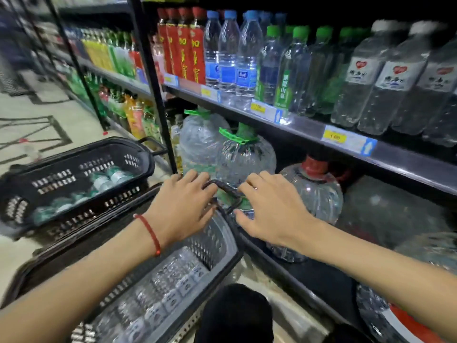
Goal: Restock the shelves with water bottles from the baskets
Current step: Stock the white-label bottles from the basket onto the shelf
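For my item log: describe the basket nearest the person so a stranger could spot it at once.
On the floor before the drinks shelving stand two baskets. Take the nearer basket, its handle right by the left hand and right hand. Unlike the farther basket of green-labelled bottles, it holds clear bottles with white labels.

The left forearm (81, 278) and the right forearm (376, 263) are bare as far as the picture shows them. A thin red cord bracelet (150, 235) goes round the left wrist, at about 7 o'clock from the left hand (183, 206). The right hand (272, 214) is bare also. At 6 o'clock of the picture, a knee (235, 315) is covered in black cloth.
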### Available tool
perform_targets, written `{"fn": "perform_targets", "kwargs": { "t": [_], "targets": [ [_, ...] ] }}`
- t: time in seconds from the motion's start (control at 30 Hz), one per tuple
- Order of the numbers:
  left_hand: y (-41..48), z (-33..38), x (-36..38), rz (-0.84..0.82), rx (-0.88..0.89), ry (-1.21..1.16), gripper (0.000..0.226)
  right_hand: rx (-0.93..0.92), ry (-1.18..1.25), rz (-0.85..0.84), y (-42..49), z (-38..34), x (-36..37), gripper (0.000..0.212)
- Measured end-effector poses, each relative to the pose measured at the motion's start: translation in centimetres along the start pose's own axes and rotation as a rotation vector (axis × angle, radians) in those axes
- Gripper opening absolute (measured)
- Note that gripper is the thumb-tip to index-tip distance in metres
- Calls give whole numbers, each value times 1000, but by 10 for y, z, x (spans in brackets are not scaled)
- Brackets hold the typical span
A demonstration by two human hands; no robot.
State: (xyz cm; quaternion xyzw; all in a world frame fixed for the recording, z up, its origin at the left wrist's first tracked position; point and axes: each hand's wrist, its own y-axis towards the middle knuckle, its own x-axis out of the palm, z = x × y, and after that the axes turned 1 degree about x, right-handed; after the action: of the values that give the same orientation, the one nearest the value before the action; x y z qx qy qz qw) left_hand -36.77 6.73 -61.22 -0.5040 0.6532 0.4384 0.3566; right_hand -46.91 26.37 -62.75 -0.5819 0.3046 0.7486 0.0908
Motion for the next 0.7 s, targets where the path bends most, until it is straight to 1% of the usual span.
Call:
{"fn": "perform_targets", "kwargs": {
  "t": [0.13, 0.23, 0.33, 0.47, 0.57, 0.7],
  "targets": [
    [-49, -12, 25, -73, -98, 26, 37, -128, 71, -57, 11, -42, 27, 47],
    [-83, -19, 40, -166, -175, 30, 42, -224, 119, -83, 21, -70, 51, 43],
    [-115, -24, 56, -244, -235, 43, 42, -307, 181, -147, 29, -95, 82, 39],
    [-149, -29, 79, -340, -306, 14, 41, -329, 221, -177, 38, -124, 131, 40],
    [-165, -31, 99, -367, -340, -9, 37, -330, 223, -198, 44, -141, 167, 32],
    [-171, -31, 126, -371, -371, -57, 36, -311, 180, -384, 55, -157, 199, 36]
  ]
}}
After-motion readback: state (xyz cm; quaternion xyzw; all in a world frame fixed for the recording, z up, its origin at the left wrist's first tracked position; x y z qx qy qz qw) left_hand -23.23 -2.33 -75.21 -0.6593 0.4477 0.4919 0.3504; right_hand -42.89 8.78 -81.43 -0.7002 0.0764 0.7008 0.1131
